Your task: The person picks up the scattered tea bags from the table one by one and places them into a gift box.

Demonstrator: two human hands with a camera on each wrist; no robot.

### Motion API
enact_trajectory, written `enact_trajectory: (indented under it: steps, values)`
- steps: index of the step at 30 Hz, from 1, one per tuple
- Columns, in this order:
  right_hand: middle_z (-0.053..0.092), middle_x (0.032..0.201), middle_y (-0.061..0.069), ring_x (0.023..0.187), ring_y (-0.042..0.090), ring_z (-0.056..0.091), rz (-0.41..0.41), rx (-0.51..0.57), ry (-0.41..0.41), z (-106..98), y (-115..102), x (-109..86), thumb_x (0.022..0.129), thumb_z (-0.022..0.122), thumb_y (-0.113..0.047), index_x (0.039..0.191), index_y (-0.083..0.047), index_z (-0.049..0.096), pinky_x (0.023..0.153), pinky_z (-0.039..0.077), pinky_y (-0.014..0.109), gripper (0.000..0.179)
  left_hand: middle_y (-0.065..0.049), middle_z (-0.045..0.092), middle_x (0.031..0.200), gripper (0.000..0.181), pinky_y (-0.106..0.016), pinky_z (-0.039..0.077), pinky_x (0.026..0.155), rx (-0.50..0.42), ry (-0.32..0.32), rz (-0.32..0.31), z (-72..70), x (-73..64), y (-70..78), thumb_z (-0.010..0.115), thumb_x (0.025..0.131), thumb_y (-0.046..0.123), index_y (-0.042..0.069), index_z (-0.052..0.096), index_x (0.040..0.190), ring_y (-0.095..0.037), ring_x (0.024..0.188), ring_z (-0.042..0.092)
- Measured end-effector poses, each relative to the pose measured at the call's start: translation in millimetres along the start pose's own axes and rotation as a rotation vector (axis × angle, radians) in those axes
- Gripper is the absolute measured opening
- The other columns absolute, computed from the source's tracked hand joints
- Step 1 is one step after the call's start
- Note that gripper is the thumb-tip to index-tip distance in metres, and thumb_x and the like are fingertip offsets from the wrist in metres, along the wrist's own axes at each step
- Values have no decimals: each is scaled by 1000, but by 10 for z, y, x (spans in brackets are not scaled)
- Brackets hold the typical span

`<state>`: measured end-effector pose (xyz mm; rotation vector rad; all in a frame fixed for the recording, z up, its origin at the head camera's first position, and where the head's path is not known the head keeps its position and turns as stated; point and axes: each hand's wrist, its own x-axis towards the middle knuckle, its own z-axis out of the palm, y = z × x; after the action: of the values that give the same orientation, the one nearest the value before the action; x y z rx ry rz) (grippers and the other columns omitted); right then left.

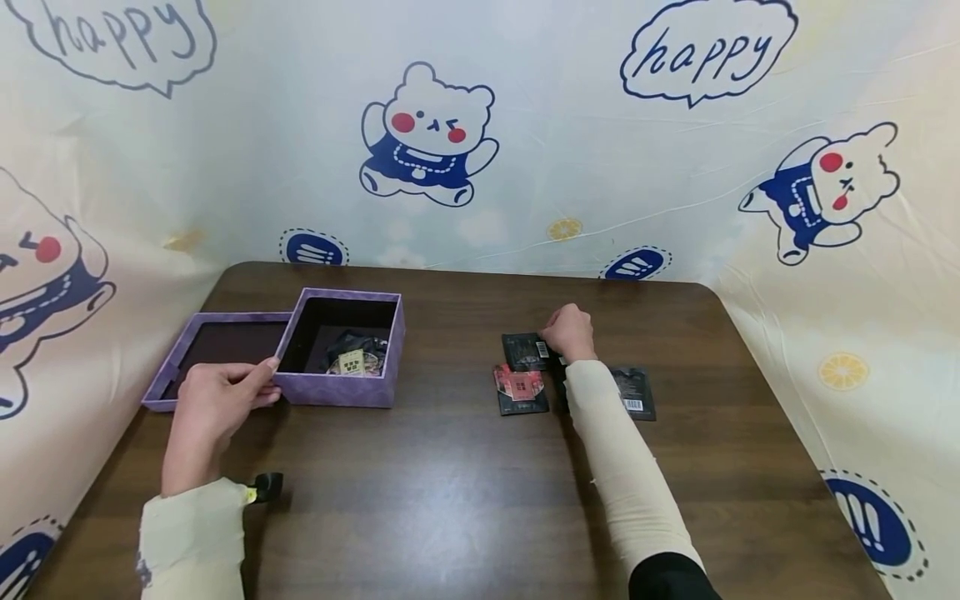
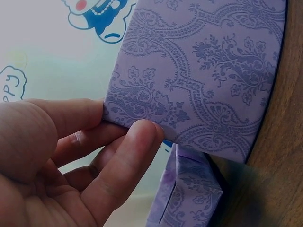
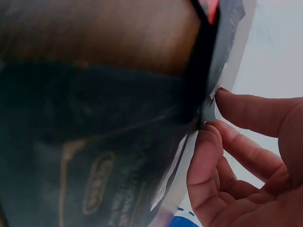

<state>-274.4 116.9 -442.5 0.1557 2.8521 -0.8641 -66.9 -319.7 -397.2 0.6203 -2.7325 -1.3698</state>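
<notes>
A purple patterned box (image 1: 341, 390) stands open-topped on the left half of the table. My left hand (image 1: 217, 400) pinches its near left corner; the left wrist view shows thumb and fingers on the box wall (image 2: 189, 80). Inside the box lie dark packets and a small yellowish label (image 1: 352, 362). Over to the right, my right hand (image 1: 570, 333) pinches the edge of a black sachet (image 3: 128, 156). Close by are another black sachet (image 1: 523, 353) with a barcode, a black-and-red sachet (image 1: 521, 390) and a black sachet (image 1: 636, 395) partly behind the forearm.
The purple-rimmed lid or tray (image 1: 159, 393), dark inside, lies left of the box, partly behind my left hand. A brown wooden table (image 1: 450, 500) bears everything. Behind and beside it hangs a pale cloth (image 1: 525, 167) printed with bears.
</notes>
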Motion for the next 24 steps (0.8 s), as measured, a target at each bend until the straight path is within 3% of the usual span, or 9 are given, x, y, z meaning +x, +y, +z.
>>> enact_trajectory:
  steps: [3,13,17,24]
  values:
    - [69,88,12,81,28,63,1,0,-4,9,4,2,90,75,-15,82,-4,75,73,56,42,13,-20,73,99,52,-32,57,80,-7,4,-2,-3,0,4,62,101,39,-8,69,121,-19,79,75]
    - [58,61,7,55,22,53,8,18,-4,-28,-10,1,95,63,-9,59,-8,58,55,47,35,37,-21,72,102,52,-43,50,90,-18,-7,-17,0,-5,17,61,101,39,-8,68,122,-20,81,75]
    - [56,61,6,58,23,53,-27,25,16,-71,-26,-17,95,62,-7,60,-8,58,55,45,35,35,-20,73,100,51,-35,56,83,-38,4,-9,7,3,11,62,101,38,-8,69,121,-18,79,75]
    - [64,80,11,75,26,57,-69,119,-11,-178,-66,-67,95,61,-7,74,-2,71,61,48,34,24,-23,71,105,52,-43,48,90,-55,-2,-23,21,18,5,61,101,38,-9,67,124,-18,80,75]
